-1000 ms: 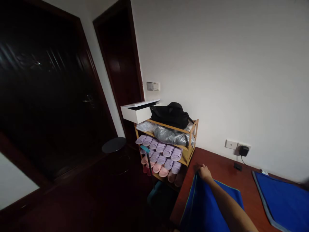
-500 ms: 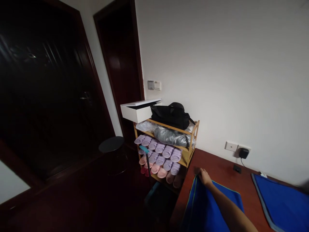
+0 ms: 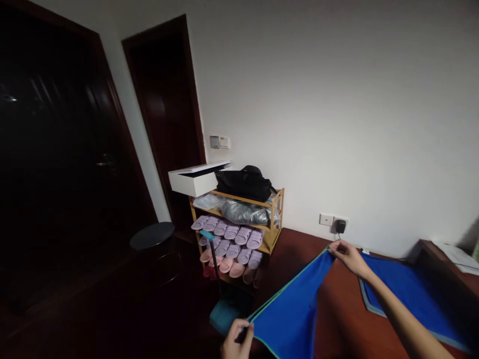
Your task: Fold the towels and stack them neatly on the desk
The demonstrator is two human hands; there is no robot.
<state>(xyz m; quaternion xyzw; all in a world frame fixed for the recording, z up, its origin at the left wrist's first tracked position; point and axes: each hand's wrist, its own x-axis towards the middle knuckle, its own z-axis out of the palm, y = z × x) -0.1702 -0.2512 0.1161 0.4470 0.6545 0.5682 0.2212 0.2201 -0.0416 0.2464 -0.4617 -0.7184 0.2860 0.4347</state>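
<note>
Left hand: the left hand (image 3: 236, 340) sits low at the bottom edge of the view, its fingers closed in a pinch on one corner of the cloth.

Right hand: the right hand (image 3: 350, 258) is raised over the counter, its fingers pinching the opposite corner, with the forearm reaching in from the lower right.

Held item: a blue cloth (image 3: 288, 319) with a thin green bound edge hangs between both hands, stretched along its top edge and sagging below it. It runs from above the counter out past the counter's edge.

Handling: it looks light, soft and limp, so it will likely drape and slide rather than hold a shape. The bound corners seem the surest places to take hold, since the edge gives the fingers something firm to pinch.

Counter: a reddish-brown wooden counter (image 3: 339, 304) lies under the right hand. A second blue cloth (image 3: 407, 294) with a grey border lies flat on it, just beyond the right hand.

Surroundings: a bamboo shoe rack (image 3: 276, 214) holds lilac and pink slippers (image 3: 232, 247). A white box (image 3: 190, 182) and a black bag (image 3: 243, 184) sit on top of the rack. A plug adapter (image 3: 340, 226) is in a wall socket above the counter.
</note>
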